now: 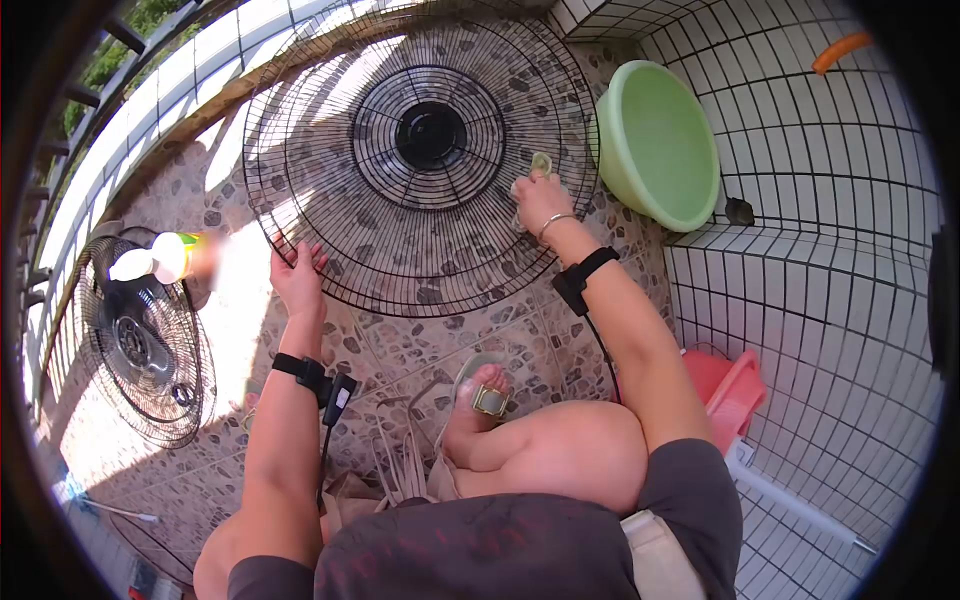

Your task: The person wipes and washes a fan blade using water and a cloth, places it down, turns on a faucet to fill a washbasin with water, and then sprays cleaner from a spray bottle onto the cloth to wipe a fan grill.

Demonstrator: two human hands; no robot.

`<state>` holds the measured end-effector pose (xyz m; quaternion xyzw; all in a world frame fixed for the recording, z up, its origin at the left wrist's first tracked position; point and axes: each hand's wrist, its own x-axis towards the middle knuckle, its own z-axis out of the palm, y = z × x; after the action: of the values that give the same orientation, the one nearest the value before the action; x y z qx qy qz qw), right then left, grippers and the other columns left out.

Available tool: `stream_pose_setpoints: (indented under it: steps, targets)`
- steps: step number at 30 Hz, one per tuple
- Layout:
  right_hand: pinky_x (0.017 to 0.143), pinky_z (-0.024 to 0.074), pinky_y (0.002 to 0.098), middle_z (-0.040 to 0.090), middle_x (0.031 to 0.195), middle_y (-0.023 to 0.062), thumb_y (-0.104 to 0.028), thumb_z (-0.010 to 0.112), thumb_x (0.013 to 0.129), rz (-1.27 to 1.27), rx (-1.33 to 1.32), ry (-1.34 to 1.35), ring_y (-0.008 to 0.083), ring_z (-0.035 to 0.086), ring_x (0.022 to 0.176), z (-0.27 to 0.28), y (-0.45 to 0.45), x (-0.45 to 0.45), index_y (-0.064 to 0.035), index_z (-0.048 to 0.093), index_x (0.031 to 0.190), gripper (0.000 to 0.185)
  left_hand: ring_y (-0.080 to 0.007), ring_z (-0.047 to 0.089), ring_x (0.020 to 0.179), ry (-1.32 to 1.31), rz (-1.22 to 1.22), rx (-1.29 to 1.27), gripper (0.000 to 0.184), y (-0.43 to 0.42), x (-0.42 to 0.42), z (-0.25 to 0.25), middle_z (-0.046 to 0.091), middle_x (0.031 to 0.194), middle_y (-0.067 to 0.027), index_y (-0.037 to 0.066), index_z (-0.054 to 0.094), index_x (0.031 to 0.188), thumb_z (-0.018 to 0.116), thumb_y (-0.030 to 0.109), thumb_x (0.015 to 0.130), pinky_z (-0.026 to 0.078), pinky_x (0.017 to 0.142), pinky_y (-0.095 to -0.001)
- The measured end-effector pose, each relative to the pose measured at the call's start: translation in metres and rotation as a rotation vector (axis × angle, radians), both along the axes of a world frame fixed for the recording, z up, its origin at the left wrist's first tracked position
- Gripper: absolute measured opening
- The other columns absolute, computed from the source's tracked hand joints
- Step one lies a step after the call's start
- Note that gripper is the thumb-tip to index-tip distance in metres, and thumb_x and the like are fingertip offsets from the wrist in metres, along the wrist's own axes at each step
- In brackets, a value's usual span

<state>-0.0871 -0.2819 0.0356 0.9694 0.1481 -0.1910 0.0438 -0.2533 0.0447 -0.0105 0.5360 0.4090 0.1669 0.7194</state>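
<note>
Clutched cloth fills the right hand near a green basin, left hand pinching fan guard.

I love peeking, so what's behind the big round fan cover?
Through the wires of the fan cover you see pebble-patterned floor, partly sunlit. Its solid black middle hides whatever is behind it.

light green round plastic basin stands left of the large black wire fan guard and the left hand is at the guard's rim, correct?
Wrong side: the light green round plastic basin stands right of the large black wire fan guard, as the head view shows. The left hand is at the guard's rim.
</note>
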Motion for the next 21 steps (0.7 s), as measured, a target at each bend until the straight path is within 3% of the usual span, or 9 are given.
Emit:
stream_pose_setpoints:
  steps: [1, 4, 5, 7, 9, 11, 13, 16, 21]
  targets:
    - [0.081, 0.0472, 0.0436, 0.054, 0.112, 0.0104, -0.017, 0.058, 0.081, 0.002, 0.012, -0.015, 0.033, 0.049, 0.105, 0.002, -0.001, 0.009, -0.0123, 0.059, 0.1, 0.019, -0.0168, 0.06, 0.082, -0.015, 0.002, 0.012, 0.04, 0.01, 0.004, -0.002, 0.058, 0.099, -0.0081, 0.008, 0.042, 0.129, 0.055, 0.007, 0.09, 0.051, 0.065, -0.0279]
    - [0.08, 0.0441, 0.0358, 0.062, 0.101, 0.009, -0.018, 0.054, 0.088, 0.013, 0.811, -0.135, 0.0238, 0.057, 0.093, -0.003, -0.031, 0.026, -0.0069, 0.062, 0.101, 0.019, -0.0231, 0.059, 0.086, 0.292, -0.28, 0.44, 0.049, 0.039, 0.001, -0.012, 0.057, 0.099, -0.0127, -0.004, 0.041, 0.124, 0.063, 0.013, 0.084, 0.046, 0.071, -0.0341]
    - [0.08, 0.0441, 0.0358, 0.062, 0.101, 0.009, -0.018, 0.054, 0.088, 0.011, 0.82, -0.151, 0.0238, 0.057, 0.093, 0.006, -0.032, 0.026, -0.0069, 0.062, 0.101, 0.019, -0.0231, 0.059, 0.086, 0.279, -0.282, 0.452, 0.049, 0.03, 0.007, 0.006, 0.057, 0.099, -0.0127, -0.004, 0.041, 0.124, 0.063, 0.013, 0.084, 0.046, 0.071, -0.0341]
    - [0.081, 0.044, 0.0322, 0.062, 0.102, 0.0062, -0.017, 0.048, 0.093, -0.489, 1.449, 0.516, 0.018, 0.058, 0.09, 0.036, -0.024, 0.022, -0.0033, 0.061, 0.103, 0.021, -0.0272, 0.055, 0.1, 0.583, -0.054, 1.441, 0.057, -0.018, 0.022, 0.061, 0.056, 0.106, -0.0178, -0.003, 0.037, 0.129, 0.063, 0.017, 0.083, 0.041, 0.084, -0.0357]
    - [0.083, 0.0443, 0.0301, 0.062, 0.101, 0.0043, -0.016, 0.044, 0.096, -0.48, 1.583, 0.578, 0.0127, 0.057, 0.092, 0.06, -0.008, 0.011, -0.0002, 0.06, 0.103, 0.024, -0.0291, 0.049, 0.11, 0.235, -0.314, 1.492, 0.064, -0.042, 0.034, 0.1, 0.053, 0.113, -0.0205, -0.003, 0.028, 0.135, 0.061, 0.019, 0.084, 0.035, 0.094, -0.0339]
    - [0.087, 0.0437, 0.0302, 0.063, 0.1, 0.0054, -0.018, 0.045, 0.096, -0.625, 1.907, 0.864, 0.0125, 0.057, 0.094, 0.093, 0.022, -0.004, -0.0009, 0.06, 0.101, 0.023, -0.026, 0.049, 0.112, -0.086, -0.613, 0.7, 0.067, -0.059, 0.047, 0.083, 0.053, 0.118, -0.0169, -0.001, 0.024, 0.139, 0.059, 0.021, 0.087, 0.034, 0.097, -0.0334]
    - [0.085, 0.045, 0.0288, 0.063, 0.098, 0.0053, -0.018, 0.048, 0.095, -0.631, 1.935, 0.952, 0.0123, 0.058, 0.093, 0.11, 0.043, -0.021, -0.0007, 0.06, 0.1, 0.022, -0.0202, 0.053, 0.107, -0.054, -0.517, -0.231, 0.053, -0.086, 0.057, 0.095, 0.058, 0.112, -0.0116, 0.0, 0.036, 0.134, 0.057, 0.019, 0.089, 0.039, 0.094, -0.0324]
    - [0.082, 0.0461, 0.027, 0.064, 0.096, 0.0041, -0.017, 0.053, 0.092, -0.579, 1.839, 0.983, 0.0112, 0.059, 0.089, 0.111, 0.052, -0.032, -0.0011, 0.059, 0.101, 0.019, -0.0153, 0.059, 0.096, -0.19, -0.602, -0.595, 0.032, -0.081, 0.056, 0.099, 0.062, 0.103, -0.0066, 0.003, 0.05, 0.12, 0.056, 0.015, 0.09, 0.046, 0.084, -0.0291]
    - [0.073, 0.0462, 0.0215, 0.059, 0.084, -0.0023, -0.004, 0.067, 0.08, -0.261, 1.425, 0.621, 0.0056, 0.055, 0.079, 0.078, 0.044, -0.038, -0.006, 0.057, 0.09, 0.014, -0.0155, 0.064, 0.081, -0.141, -0.472, -0.326, 0.011, -0.062, 0.057, 0.108, 0.063, 0.097, -0.0046, 0.007, 0.053, 0.102, 0.051, 0.009, 0.092, 0.055, 0.066, -0.0302]
